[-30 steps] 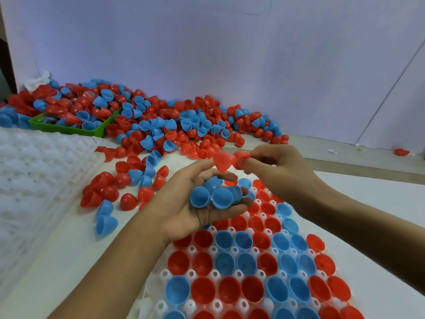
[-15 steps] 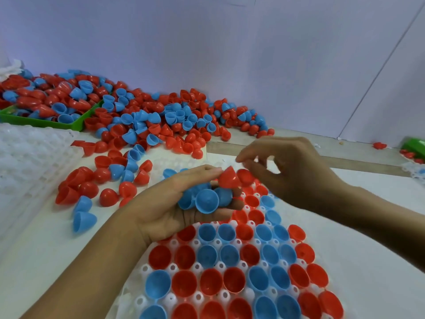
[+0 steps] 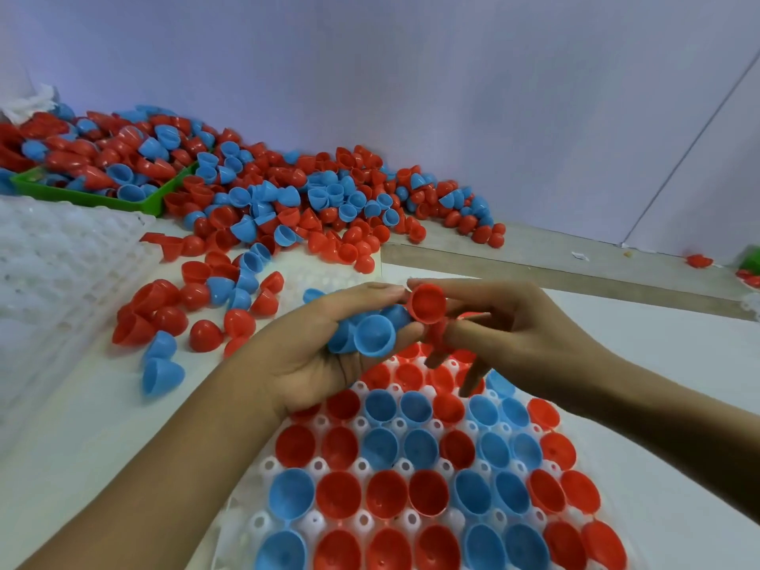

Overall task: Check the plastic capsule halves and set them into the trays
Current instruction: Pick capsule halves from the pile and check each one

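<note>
A white worktop (image 3: 61,425) carries a heap of red and blue capsule halves (image 3: 288,191) and a white tray (image 3: 411,466) of seated halves. Above the tray, the left hand (image 3: 312,355) cups blue halves (image 3: 372,335); the right hand (image 3: 514,335) pinches a red half (image 3: 427,303).

The red capsule halves (image 3: 386,493) and blue capsule halves (image 3: 372,335) are looking like smooth, shiny plastic. The white tray (image 3: 316,466) is looking like thin, see-through plastic. The counter (image 3: 61,446) is looking smooth and dull.
</note>
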